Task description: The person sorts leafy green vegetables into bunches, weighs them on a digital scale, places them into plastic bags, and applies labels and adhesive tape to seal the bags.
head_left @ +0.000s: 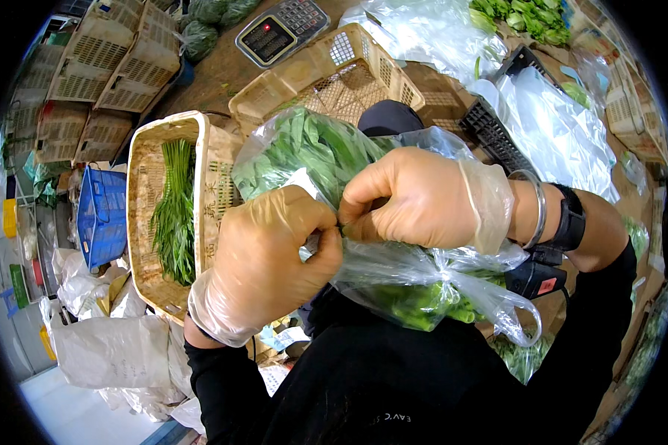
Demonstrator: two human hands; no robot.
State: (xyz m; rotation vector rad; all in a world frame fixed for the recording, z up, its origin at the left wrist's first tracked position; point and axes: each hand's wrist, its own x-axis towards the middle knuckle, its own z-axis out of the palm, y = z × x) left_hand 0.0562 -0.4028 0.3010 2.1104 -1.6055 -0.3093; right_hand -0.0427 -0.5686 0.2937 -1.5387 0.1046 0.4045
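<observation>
Thin translucent gloves cover both hands. My left hand [271,256] is closed in a pinch, thumb against forefinger. Its fingertips meet those of my right hand [416,200], also pinched shut. What lies between the fingertips is too small or hidden to make out. Directly beyond them is a clear plastic bag of broad leafy greens [304,144], with a white patch showing by my left knuckles. A second clear bag of green vegetables [423,297], its neck knotted and handle loop loose, lies under my right wrist.
A cream crate [204,222] with long thin greens [174,215] stands at left, beside a blue basket [102,215]. Farther off are a tan crate [252,104], a scale display [282,31], a black crate [490,133] and plastic bags [557,126]. Stacked crates [115,59] rise at far left.
</observation>
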